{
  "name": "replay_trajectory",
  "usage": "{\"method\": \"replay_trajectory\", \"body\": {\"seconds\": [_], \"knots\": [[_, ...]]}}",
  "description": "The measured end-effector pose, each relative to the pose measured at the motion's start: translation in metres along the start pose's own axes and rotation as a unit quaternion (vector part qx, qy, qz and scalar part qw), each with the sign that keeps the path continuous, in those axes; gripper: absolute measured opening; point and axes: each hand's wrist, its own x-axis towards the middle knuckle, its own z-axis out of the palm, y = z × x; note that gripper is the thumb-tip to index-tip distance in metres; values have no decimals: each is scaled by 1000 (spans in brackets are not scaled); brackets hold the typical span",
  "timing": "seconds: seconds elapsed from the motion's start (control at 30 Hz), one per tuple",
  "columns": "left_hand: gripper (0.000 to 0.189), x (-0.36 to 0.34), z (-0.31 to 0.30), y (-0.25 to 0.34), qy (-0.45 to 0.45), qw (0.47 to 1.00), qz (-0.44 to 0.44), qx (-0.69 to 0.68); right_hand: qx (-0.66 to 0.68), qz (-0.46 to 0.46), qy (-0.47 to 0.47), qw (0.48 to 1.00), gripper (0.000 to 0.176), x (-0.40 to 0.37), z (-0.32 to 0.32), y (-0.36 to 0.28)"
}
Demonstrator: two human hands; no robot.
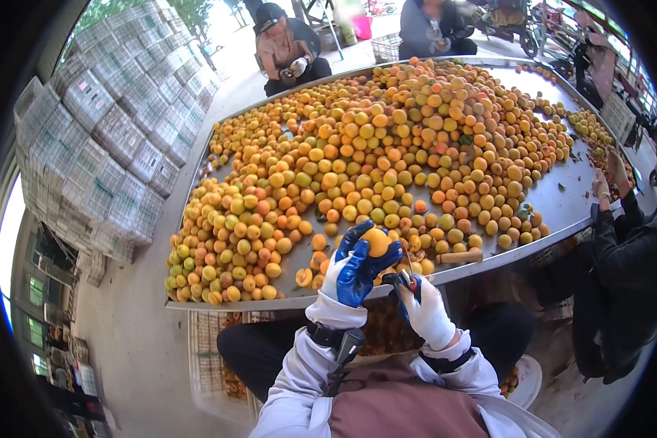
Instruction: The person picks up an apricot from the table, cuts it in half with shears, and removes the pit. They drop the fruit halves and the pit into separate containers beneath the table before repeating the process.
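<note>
My left hand (354, 271), in a white glove with blue-coated palm and fingers, is closed around a yellow-orange apricot (376, 242) above the table's near edge. Just to its right, my right hand (425, 310), gloved the same way, grips a small knife (410, 282) with a red and black handle. Its thin blade points up beside the apricot. Beyond both hands, a large heap of apricots (358, 131) covers much of the metal table (562, 191). Cut apricot halves (304, 277) lie close to my left hand.
A wooden handle (460, 257) lies at the table's near edge. Crates (212, 358) with fruit stand below. Stacked crates (117, 124) rise at left. A person (288, 51) and another person (438, 33) sit across; a co-worker's hands (607, 179) work at right.
</note>
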Motion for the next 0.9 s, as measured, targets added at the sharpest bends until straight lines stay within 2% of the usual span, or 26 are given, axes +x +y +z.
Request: {"method": "replay_trajectory", "body": {"seconds": [0.13,0.27,0.37,0.43,0.67,0.83,0.9], "knots": [[49,-17,-2,-1,1,999,15,38,-20,-37,-24,999,9,-7,14,-2],[48,-27,-1,-2,3,997,31,72,-28,-19,-52,998,10,-11,18,-3],[44,-29,13,0,13,997,50,66,-26,-45,-63,997,12,-13,20,-1],[40,-27,16,0,16,997,60,48,-10,-16,-66,998,14,-13,20,-2],[40,-18,23,-8,38,998,36,44,-5,-26,-43,999,13,-14,17,-1],[41,-13,28,-13,38,998,9,47,2,56,-65,996,15,-14,12,-1],[39,-9,30,-20,46,996,19,74,15,55,-54,997,15,-15,13,7]]}}
